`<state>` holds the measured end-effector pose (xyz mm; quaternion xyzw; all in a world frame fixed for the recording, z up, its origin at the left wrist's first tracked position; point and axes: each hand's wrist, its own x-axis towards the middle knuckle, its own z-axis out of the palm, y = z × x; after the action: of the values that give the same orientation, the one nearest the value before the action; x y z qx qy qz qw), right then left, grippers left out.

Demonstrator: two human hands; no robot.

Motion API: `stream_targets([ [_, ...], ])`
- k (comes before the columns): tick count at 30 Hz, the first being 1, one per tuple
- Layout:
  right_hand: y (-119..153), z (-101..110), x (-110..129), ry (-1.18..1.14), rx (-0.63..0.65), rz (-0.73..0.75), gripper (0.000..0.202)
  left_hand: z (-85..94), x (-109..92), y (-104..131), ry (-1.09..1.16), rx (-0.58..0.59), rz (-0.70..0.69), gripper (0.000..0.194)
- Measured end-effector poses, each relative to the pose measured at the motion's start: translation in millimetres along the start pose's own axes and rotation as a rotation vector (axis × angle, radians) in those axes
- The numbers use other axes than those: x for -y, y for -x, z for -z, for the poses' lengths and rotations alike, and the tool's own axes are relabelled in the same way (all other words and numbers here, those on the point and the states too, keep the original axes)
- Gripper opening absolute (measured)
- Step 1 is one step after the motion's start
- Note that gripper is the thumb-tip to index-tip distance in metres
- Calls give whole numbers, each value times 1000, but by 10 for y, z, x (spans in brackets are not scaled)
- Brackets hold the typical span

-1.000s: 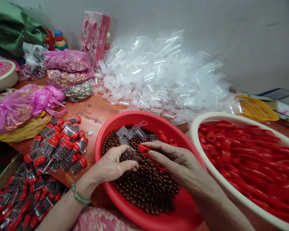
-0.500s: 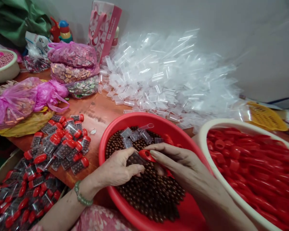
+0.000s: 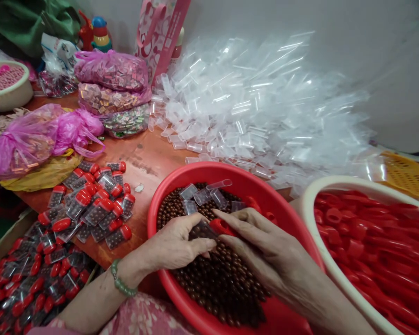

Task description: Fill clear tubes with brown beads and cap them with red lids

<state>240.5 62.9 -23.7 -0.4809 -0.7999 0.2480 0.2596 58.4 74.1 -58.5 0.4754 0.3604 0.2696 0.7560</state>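
Observation:
Over the red basin (image 3: 162, 200), my left hand (image 3: 176, 242) pinches a small clear plastic case (image 3: 199, 230) between thumb and fingers; brown balls seem to fill it. My right hand (image 3: 268, 246) has its fingers around a red cap (image 3: 220, 226), which sits at the case's end. Whether the cap is fully seated I cannot tell. Below both hands lie many shiny brown balls (image 3: 226, 284). Several clear cases (image 3: 203, 196) rest on the balls near the basin's back, and loose red caps (image 3: 253, 203) lie at its right inner side.
At right stands a white basin (image 3: 309, 200) of red caps. Clear cases (image 3: 244, 107) are heaped against the wall. Capped cases (image 3: 101, 209) lie on the table at left, with more in a box (image 3: 38, 279) below. Pink bags (image 3: 111, 70) stand behind.
The view has shifted slightly, so the scene sits further right. My right fingers have moved from pinching the red cap's end to lying along and around it. My left hand keeps its grip on the case.

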Motion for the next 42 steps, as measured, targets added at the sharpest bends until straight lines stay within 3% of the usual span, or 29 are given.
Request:
stream_targets([
  [6,-31,7,4,-149,-142,-133,19,7,13,-6,9,8,-7,18],
  [14,-63,16,31,-196,-89,-64,15,-4,-4,-4,35,-17,-6,10],
  [23,92,285,-45,-142,-45,-38,19,-13,-67,2,58,-40,9,7],
  [29,21,179,15,-149,-129,-85,18,-9,-57,1,51,-25,20,7],
  [36,-18,228,11,-130,-37,-39,18,-8,-50,-2,82,-43,22,8],
  [39,34,242,-31,-151,-100,-106,16,-4,-78,-1,122,-57,18,8],
  [42,46,125,-20,-206,-235,-173,16,11,-100,4,152,-38,27,13],
])
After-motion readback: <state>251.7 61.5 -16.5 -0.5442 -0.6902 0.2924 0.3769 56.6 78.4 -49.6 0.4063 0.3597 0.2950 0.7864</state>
